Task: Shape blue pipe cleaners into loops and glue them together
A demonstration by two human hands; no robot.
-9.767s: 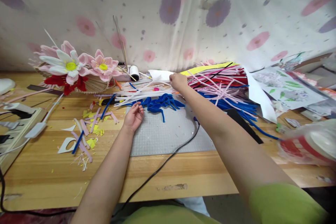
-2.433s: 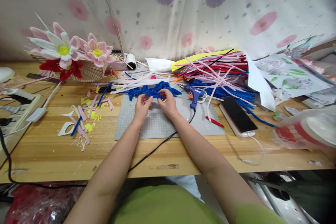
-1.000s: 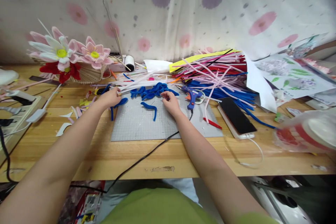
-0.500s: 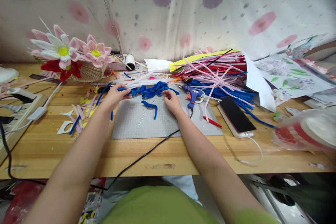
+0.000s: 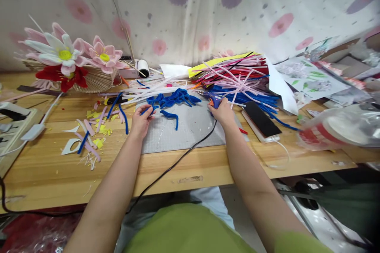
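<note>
My left hand (image 5: 141, 120) pinches a small blue pipe-cleaner piece (image 5: 147, 111) over the left edge of the grey cutting mat (image 5: 190, 136). At the mat's right side, my right hand (image 5: 222, 111) is wrapped round the blue hot glue gun (image 5: 214, 99), whose nozzle points left. A cluster of blue pipe-cleaner loops (image 5: 175, 99) lies along the back of the mat between the hands. In front of it rests a bent blue pipe-cleaner piece (image 5: 170, 116), near a thin pale strand.
A bundle of coloured pipe cleaners (image 5: 240, 79) lies at the back right, with a phone (image 5: 261, 120) nearby. Fuzzy flowers (image 5: 67, 57) stand at the left, above scattered scraps (image 5: 92, 130). The black cord (image 5: 175, 162) crosses the front. A plastic-wrapped cup (image 5: 332, 126) sits far right.
My right hand has moved right from the blue loops and taken hold of the glue gun. My left hand has come nearer with the small blue piece. The view has shifted slightly.
</note>
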